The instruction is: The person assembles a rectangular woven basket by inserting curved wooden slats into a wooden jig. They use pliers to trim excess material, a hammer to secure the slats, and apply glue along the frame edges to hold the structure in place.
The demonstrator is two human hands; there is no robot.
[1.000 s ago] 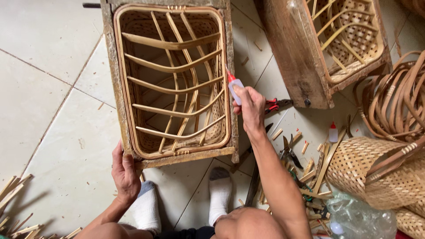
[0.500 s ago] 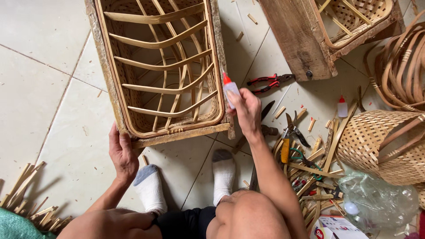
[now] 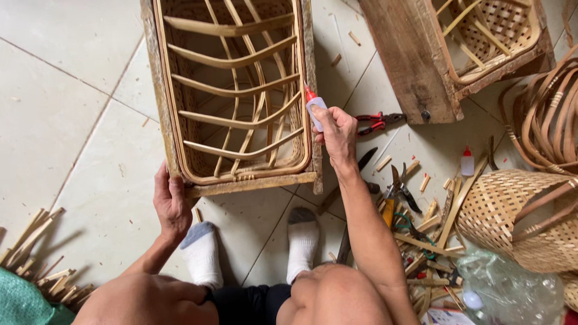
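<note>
A rectangular wooden frame (image 3: 167, 126) with a woven bamboo basket set inside it stands on the tiled floor before my feet. My left hand (image 3: 170, 203) grips the frame's near left corner. My right hand (image 3: 335, 133) holds a small glue bottle (image 3: 313, 108) with a red tip, its nozzle pointing at the frame's right rim. Curved bamboo ribs cross the basket's inside.
A second wooden frame with basket (image 3: 421, 66) lies at upper right. Red-handled pliers (image 3: 376, 122), cutters (image 3: 394, 189), another small glue bottle (image 3: 467, 162), bamboo offcuts, a woven basket (image 3: 518, 216), coiled rattan (image 3: 551, 114) and a plastic bag (image 3: 512, 289) crowd the right. Bamboo sticks (image 3: 36, 253) lie at lower left.
My view has shifted so the frame sits higher and closer. My right hand with the glue bottle stays at the frame's right rim; my left hand keeps its grip on the near corner.
</note>
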